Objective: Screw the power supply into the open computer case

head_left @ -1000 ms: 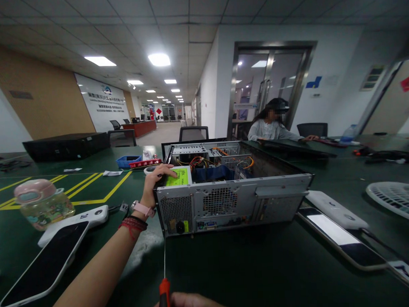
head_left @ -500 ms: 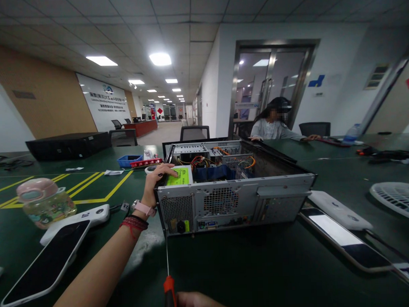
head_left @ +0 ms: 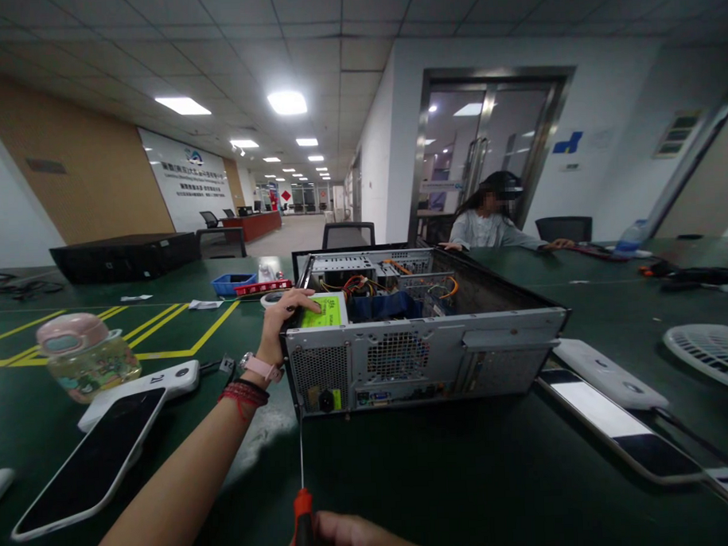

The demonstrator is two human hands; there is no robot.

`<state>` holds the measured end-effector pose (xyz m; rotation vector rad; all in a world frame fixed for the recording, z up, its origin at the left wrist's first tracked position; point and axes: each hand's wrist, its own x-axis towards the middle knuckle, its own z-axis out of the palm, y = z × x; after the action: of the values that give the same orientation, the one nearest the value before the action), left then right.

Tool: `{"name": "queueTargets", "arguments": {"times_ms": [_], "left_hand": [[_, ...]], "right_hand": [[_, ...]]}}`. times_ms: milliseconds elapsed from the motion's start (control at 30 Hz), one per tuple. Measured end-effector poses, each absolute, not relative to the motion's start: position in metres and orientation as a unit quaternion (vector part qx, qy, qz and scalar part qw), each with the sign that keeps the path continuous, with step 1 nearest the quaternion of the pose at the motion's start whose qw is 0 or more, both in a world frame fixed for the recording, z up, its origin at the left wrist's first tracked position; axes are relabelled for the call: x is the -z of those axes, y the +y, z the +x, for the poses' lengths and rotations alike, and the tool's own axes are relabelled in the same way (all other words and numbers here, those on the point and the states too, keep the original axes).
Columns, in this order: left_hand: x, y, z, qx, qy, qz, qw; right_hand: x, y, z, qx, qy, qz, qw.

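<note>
An opened desktop computer case (head_left: 415, 367) lies on the table with its rear panel towards me. My left hand (head_left: 287, 309) rests at its near left corner, fingers stretched over the power supply (head_left: 329, 310) with its bright green label; the thumb is hidden. My right hand (head_left: 343, 536), partly cut off by the bottom edge, is closed on a screwdriver (head_left: 303, 510) with a red and black handle. The thin shaft points away from me to the lower left corner of the rear panel. Whether its tip touches a screw, I cannot tell. Wires and a blue part show inside the case.
Phones with white power banks lie left (head_left: 96, 457) and right (head_left: 614, 423) on the green table (head_left: 467, 476). A pink-lidded bottle (head_left: 86, 354), a blue tray (head_left: 233, 284) and a black case (head_left: 125, 257) stand left. A person (head_left: 490, 217) sits across; a white fan grille (head_left: 710, 352) lies right.
The view has shifted slightly, so everything sits a little further right. Both hands keep their places on the power supply and screwdriver.
</note>
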<state>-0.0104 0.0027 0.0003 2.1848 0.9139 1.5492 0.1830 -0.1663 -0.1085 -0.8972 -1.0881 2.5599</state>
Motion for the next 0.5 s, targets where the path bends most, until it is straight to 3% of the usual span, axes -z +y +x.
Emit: {"name": "queueTargets", "arguments": {"times_ms": [500], "left_hand": [[0.002,0.001,-0.007,-0.564,0.31,0.75,0.153]], "right_hand": [[0.108,-0.166,0.182,-0.881,-0.332,-0.318,0.109]]}}
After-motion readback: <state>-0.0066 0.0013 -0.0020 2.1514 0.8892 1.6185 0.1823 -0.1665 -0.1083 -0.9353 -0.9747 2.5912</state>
